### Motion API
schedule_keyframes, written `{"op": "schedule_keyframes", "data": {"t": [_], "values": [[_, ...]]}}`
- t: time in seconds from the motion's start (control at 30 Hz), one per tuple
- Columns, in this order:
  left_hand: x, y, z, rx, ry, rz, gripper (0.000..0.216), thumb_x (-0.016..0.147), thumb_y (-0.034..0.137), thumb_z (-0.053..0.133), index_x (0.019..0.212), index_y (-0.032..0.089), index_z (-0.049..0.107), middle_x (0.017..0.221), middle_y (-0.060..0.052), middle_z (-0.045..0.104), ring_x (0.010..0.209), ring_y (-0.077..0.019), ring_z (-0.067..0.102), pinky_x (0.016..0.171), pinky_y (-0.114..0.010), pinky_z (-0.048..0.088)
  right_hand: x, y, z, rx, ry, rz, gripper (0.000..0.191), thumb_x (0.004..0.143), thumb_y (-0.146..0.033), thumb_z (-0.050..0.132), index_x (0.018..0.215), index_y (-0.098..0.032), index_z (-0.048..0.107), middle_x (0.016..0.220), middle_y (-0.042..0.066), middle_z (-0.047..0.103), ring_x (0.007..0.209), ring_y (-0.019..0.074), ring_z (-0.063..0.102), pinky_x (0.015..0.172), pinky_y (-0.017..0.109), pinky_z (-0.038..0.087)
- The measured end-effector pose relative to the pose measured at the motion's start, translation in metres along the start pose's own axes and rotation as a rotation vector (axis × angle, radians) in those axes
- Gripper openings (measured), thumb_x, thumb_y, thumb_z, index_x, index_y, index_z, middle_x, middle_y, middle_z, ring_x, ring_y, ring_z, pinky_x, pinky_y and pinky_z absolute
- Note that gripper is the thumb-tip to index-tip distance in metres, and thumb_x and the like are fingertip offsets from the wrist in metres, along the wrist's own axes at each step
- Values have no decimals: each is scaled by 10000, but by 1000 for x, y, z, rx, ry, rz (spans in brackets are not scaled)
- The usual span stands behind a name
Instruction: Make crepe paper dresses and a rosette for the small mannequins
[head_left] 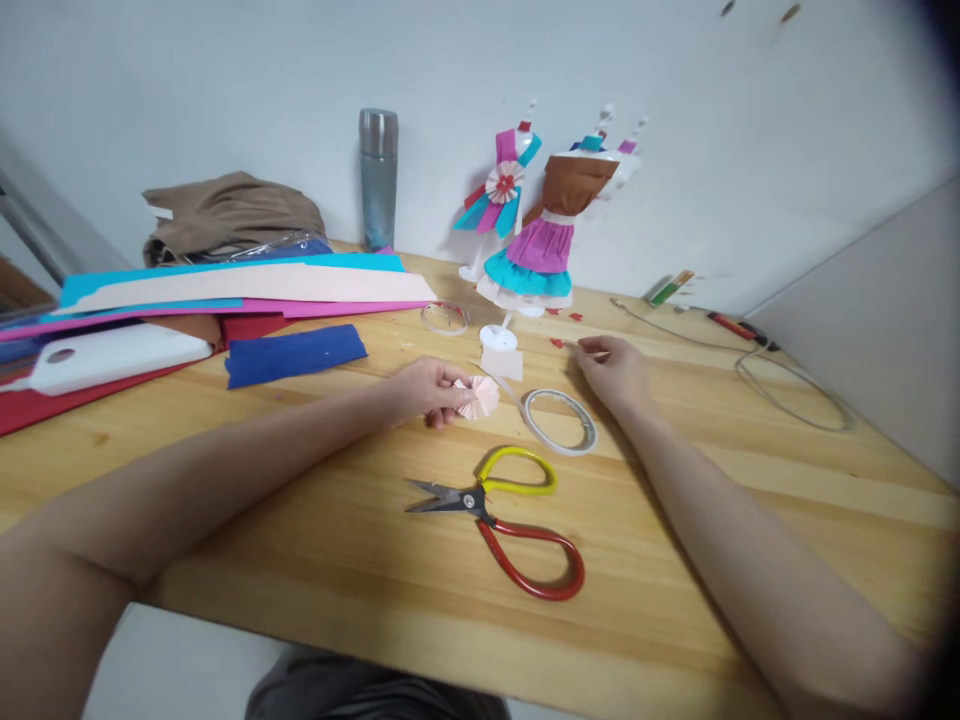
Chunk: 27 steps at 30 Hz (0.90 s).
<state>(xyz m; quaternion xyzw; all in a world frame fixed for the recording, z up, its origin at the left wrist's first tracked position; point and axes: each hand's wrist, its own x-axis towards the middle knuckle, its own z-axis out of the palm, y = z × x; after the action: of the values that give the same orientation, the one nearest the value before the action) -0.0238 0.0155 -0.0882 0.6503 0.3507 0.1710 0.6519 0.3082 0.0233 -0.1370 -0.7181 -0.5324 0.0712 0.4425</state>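
Observation:
Between the thumb and fingers of my left hand [436,393] is a small pale pink pleated paper rosette [480,398], fanned out toward the right. My right hand [611,372] rests on the table, its fingertips drawn together beside a small red paper piece [557,343]; whether they grip it I cannot tell. A roll of white tape [528,425] lies flat between the hands, a strip of it trailing toward a pale paper square [502,363]. Closer to me are scissors [470,501] with one yellow and one red handle, blades parted.
Dressed miniature mannequins [559,240] stand at the back, one wearing a rosette sash. Coloured paper sheets [255,285], a blue strip [296,355] and a white glue gun-like tool [124,358] fill the left. A flask [379,180] and a cable [750,375] are farther back.

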Motion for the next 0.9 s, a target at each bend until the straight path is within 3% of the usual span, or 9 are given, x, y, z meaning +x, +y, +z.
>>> {"op": "schedule_keyframes", "data": {"t": [0.1,0.17,0.3,0.43,0.67,0.9], "values": [[0,0,1,-3,32,-11,324,824,200,692,1126,84,672,513,53,596,399,-69,530,411,-152,425,-1,-3,1,3,15,-37,130,771,-317,729,697,-244,652,637,44,630,562,194,543,602,352,414],[0,1,2,0,31,-16,370,814,193,692,1165,79,660,512,53,597,400,-72,529,415,-156,429,0,-5,1,-12,22,-21,132,781,-325,716,709,-233,657,674,59,659,586,192,558,616,348,431],[1,-1,0,-27,-22,17,289,740,206,752,995,91,680,558,32,631,427,-66,546,423,-151,435,3,-4,0,-106,-2,72,134,792,-284,675,862,-173,701,829,120,734,666,213,622,646,350,477],[5,-6,-4,-63,-65,40,269,652,243,812,822,100,661,612,5,655,491,-68,577,457,-152,460,2,-2,2,-175,-31,60,204,806,-261,641,962,-161,725,890,122,746,758,229,661,730,360,512],[6,-10,-9,-86,-109,56,285,613,218,835,830,102,690,737,-37,704,587,-79,607,518,-168,485,0,-4,5,-211,-39,-19,262,830,-340,621,993,-169,733,1120,148,716,830,235,682,865,417,530],[5,-7,-6,-68,-99,54,239,623,206,826,785,99,686,606,12,631,514,-60,554,482,-160,453,6,2,2,-119,-25,97,286,772,-224,630,1030,-146,726,911,97,749,807,219,680,790,353,536]]}}
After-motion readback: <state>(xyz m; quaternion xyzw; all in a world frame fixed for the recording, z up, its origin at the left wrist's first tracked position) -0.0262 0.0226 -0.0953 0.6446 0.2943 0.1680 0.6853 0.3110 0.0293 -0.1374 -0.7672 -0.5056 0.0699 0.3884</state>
